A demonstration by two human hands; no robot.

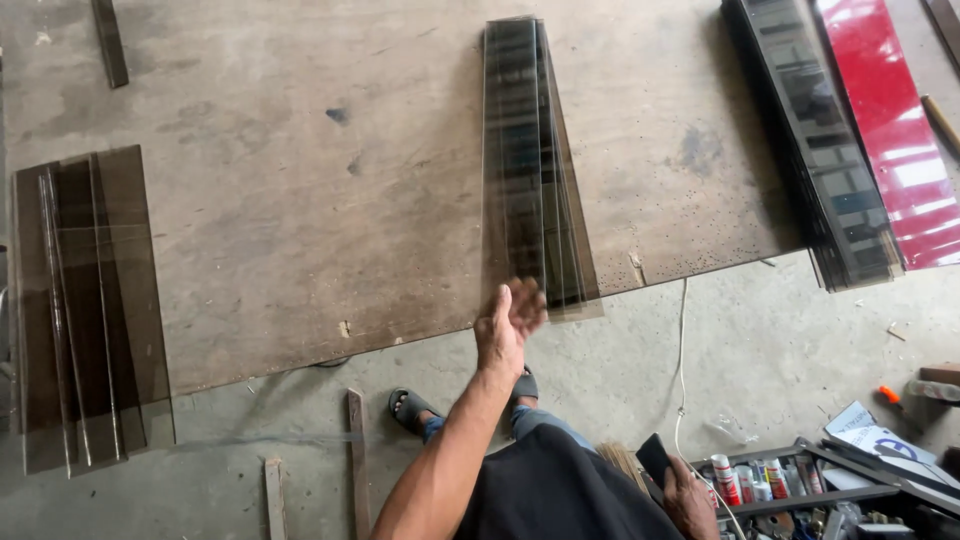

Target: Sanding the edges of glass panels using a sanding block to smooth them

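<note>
My left hand [510,320] was spread, blurred, touching the near end of a stack of long tinted glass strips [530,170] on the plywood desk [300,230]. I judged them stiff, fragile, sharp-edged, best held by the long sides. My right hand [690,495] pinched a dark phone [655,458].

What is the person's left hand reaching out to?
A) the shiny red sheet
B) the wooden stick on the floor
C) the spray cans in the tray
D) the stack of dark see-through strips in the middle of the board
D: the left hand is open at the near end of the middle stack of dark tinted strips, far from the red sheet and the spray cans.
</note>
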